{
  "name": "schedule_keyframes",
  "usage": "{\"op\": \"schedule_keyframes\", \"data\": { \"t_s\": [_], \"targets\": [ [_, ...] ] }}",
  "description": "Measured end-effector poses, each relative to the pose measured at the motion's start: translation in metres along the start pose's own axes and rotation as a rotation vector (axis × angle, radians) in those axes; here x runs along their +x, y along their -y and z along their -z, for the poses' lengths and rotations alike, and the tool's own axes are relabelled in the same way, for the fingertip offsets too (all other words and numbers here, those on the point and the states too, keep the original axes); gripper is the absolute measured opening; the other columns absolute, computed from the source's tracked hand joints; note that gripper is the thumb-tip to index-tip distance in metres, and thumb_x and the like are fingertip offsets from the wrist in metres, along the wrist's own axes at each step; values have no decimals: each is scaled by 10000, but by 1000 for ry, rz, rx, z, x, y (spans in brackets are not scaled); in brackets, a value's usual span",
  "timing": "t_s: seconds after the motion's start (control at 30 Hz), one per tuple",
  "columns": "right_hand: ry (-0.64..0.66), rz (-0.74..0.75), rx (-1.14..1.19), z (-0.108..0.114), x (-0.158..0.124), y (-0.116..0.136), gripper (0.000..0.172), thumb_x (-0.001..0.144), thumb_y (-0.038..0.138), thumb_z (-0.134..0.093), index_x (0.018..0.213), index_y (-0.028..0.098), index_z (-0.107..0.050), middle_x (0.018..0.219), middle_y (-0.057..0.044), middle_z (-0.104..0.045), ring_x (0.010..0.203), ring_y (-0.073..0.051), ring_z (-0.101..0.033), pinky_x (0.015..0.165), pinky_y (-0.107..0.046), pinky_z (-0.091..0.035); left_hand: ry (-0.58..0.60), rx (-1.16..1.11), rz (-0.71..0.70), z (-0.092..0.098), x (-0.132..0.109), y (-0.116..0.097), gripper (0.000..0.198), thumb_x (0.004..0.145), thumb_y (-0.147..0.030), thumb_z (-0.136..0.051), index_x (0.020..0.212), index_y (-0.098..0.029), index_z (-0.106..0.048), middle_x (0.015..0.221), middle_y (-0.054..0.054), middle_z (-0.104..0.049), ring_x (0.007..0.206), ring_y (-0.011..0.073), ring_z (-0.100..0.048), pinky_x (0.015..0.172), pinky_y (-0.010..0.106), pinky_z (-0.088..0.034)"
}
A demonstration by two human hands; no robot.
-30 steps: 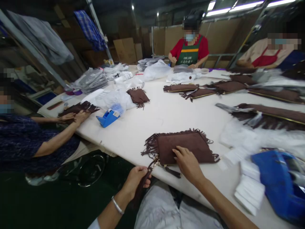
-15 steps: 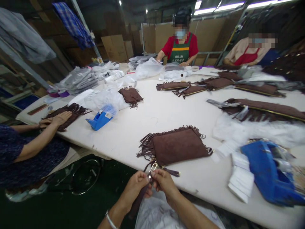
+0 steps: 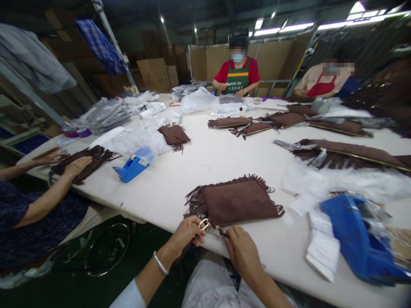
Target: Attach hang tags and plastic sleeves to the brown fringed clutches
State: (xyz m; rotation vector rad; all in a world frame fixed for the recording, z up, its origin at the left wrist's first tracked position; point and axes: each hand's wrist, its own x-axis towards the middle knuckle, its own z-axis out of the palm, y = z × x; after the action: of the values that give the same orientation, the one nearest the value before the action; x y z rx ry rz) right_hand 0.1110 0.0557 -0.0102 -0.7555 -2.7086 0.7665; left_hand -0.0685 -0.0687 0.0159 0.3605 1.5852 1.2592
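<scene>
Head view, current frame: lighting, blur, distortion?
Head view: ceiling tube lights flare at upper right, while the floor falls nearly black; head view: wide-angle stretch toward the edges, as on the near blue tape dispenser; head view: brown fringed clutch reads clearly, finer detail on the gold clasp at the left hand is soft.

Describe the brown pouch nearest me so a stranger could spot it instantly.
Start at the big white table. Follow its near edge rightward past the small blue tape dispenser to a dark brown fringed pouch lying flat. Unlike the other brown pouches, this one has its gold clasp held in your left hand.
</scene>
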Motion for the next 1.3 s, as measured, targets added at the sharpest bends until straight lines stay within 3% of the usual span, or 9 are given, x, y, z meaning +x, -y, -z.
{"op": "schedule_keyframes", "data": {
  "t_s": [0.13, 0.23, 0.37, 0.5, 0.7, 0.93, 1.13, 1.2, 1.3],
  "targets": [
    [88, -166, 493, 15, 15, -6, 169, 928, 317, -366, 914, 223, -505, 736, 0, -598, 655, -158, -554, 623, -262, -408, 14, 125, -161, 3, 1, -30, 143, 736, -269, -619, 769, -173, -519, 511, -67, -517, 390, 50, -402, 387, 165, -270],
    [121, -235, 676, 20, 27, -8, 230, 891, 414, -424, 801, 215, -498, 633, 34, -512, 608, -136, -489, 583, -241, -375, 9, 191, -229, 0, 10, -37, 215, 743, -332, -645, 770, -179, -496, 503, -59, -534, 420, 72, -472, 418, 172, -324],
    [220, -373, 868, 19, 34, 1, 387, 836, 578, -461, 744, 204, -499, 547, 65, -394, 475, -92, -331, 456, -218, -267, 66, 102, -132, -11, 25, -25, 334, 778, -504, -569, 827, -208, -424, 583, -26, -604, 483, 147, -608, 465, 231, -439],
    [319, -510, 1168, 26, 33, 8, 415, 808, 620, -497, 812, 205, -500, 534, 95, -343, 416, -53, -160, 399, -196, -129, 100, 104, -28, -15, 28, -17, 411, 778, -602, -503, 865, -212, -407, 590, 9, -653, 362, 137, -542, 378, 220, -380],
    [300, -529, 1398, 29, 28, 1, 355, 782, 527, -614, 840, 189, -521, 617, 75, -440, 438, -32, -214, 424, -173, -203, 246, 47, -4, 3, 18, -43, 319, 803, -477, -543, 776, -163, -491, 586, 40, -661, 310, 54, -398, 344, 186, -256],
    [280, -418, 869, -5, 27, -10, 377, 843, 532, -464, 757, 183, -579, 571, 32, -519, 416, -94, -383, 425, -231, -313, 151, 61, 31, 11, 24, -35, 229, 768, -344, -620, 818, -162, -489, 770, 100, -714, 588, 141, -644, 533, 224, -456],
    [154, -9, 122, 7, 27, -4, 259, 941, 338, -408, 832, 204, -601, 749, -36, -676, 682, -173, -607, 587, -249, -355, 30, 396, -79, 8, 30, -23, 271, 838, -460, -485, 817, -191, -504, 741, 57, -679, 584, 170, -620, 553, 285, -473],
    [103, 17, -19, 8, 34, -4, 217, 953, 288, -388, 933, 198, -584, 829, -50, -687, 725, -179, -618, 609, -255, -372, -151, 758, -236, 15, 33, -20, 285, 854, -460, -429, 842, -202, -550, 736, 56, -659, 674, 226, -632, 651, 372, -505],
    [74, 47, -99, 5, 43, -14, 168, 936, 318, -452, 957, 197, -566, 898, -50, -666, 782, -179, -602, 667, -267, -404, -467, 1106, -681, 28, 40, -7, 341, 850, -411, -410, 1054, -181, -556, 1105, 151, -625, 1092, 339, -557, 938, 526, -434]
  ]
}}
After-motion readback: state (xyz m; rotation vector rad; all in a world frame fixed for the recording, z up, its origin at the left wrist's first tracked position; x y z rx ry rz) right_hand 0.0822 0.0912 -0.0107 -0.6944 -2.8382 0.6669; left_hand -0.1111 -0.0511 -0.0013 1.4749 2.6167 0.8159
